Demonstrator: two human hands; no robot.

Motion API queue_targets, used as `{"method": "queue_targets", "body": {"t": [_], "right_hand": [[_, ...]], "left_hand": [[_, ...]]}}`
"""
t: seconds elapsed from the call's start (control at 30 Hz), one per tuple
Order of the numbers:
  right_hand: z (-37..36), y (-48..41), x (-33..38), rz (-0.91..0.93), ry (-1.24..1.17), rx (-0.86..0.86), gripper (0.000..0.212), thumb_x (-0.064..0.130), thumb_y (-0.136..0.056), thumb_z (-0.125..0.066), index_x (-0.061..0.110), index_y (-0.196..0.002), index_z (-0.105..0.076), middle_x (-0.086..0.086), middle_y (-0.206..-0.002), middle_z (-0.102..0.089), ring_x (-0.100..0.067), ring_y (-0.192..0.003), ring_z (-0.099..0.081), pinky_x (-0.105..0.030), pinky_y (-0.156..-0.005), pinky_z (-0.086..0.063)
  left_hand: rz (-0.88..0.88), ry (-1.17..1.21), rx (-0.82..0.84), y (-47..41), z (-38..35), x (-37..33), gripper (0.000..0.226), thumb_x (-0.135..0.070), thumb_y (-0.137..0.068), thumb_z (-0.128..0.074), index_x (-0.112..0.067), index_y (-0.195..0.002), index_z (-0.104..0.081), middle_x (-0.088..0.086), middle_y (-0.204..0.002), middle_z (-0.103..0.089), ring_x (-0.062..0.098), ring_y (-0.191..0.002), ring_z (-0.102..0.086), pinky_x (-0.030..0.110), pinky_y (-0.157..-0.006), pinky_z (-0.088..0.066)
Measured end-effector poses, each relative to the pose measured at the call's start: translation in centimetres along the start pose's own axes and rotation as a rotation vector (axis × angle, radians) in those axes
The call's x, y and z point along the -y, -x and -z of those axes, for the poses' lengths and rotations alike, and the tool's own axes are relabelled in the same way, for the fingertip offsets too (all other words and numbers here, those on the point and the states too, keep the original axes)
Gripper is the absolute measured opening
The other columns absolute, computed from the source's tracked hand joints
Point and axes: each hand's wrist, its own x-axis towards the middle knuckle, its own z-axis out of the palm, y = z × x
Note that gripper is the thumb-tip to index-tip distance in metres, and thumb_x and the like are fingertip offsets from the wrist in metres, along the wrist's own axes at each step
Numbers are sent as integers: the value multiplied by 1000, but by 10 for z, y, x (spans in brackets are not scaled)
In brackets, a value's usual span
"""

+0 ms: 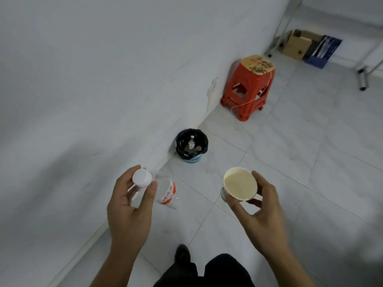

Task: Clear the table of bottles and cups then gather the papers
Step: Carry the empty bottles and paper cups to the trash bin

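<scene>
Left hand [128, 206] grips a clear plastic bottle [163, 191]; right hand [263, 210] pinches a round paper cup [240, 184].

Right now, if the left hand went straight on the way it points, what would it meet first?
Probably the foot of the white wall, just left of the black-lined blue plastic basket; the floor between looks free. The left hand grips a clear white-capped plastic bottle. Depth is unclear.

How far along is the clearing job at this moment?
Done: a discarded bottle already lies in the bin by the wall. In hand: the left hand grips a capped bottle, the right hand holds a paper cup, both short of the bin. Left: dropping both in. The table and papers are out of view, so unjudged.
</scene>
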Motion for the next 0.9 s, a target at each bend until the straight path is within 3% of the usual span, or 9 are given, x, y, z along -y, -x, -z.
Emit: {"method": "queue_targets", "body": {"t": [0.1,0.27,0.5,0.63,0.73,0.9], "right_hand": [[-13,-70,2,-45,-39,-53,69,45,-73,-83,44,-129,-43,28,-125,-46,-4,-110,-58,-18,-77,-50],[-51,-192,-29,-77,-29,-54,68,37,-74,-86,39,-128,-45,26,-126,-46,2,-115,-52,-17,-81,-52],[-97,-363,-79,-170,-2,94,71,40,-72,-87,40,-127,-42,27,-124,-46,8,-109,-52,-7,-76,-49],[-132,-443,-111,-268,73,100,74,47,-72,-85,34,-133,-44,27,-123,-48,4,-110,-53,-19,-81,-53],[-169,-489,-147,-337,124,107,79,49,-72,-85,30,-136,-43,20,-127,-49,-3,-109,-55,-29,-83,-57],[-264,-532,-265,-440,186,150,82,45,-72,-85,23,-139,-42,8,-133,-51,-9,-110,-56,-32,-85,-57]], "left_hand": [[-32,-34,74,-75,-47,-2,38,-11,-87,-70,-29,-118,-59,-19,-119,-64,4,-114,-61,14,-95,-48],[-22,-110,130,-176,-138,27,35,-24,-87,-71,-18,-120,-61,-9,-117,-66,1,-111,-62,14,-95,-48],[77,-180,141,-298,-257,87,31,-9,-87,-71,-15,-116,-62,-7,-113,-66,2,-106,-62,6,-88,-45],[145,-226,199,-363,-308,132,32,-8,-88,-71,-14,-117,-61,-5,-115,-65,8,-112,-60,17,-95,-49],[181,-263,202,-400,-337,184,32,-10,-87,-72,-13,-117,-60,-4,-113,-64,6,-109,-60,20,-94,-50],[258,-300,213,-436,-397,335,33,-9,-87,-72,-8,-117,-60,-6,-112,-62,-2,-107,-58,26,-98,-51]]}}
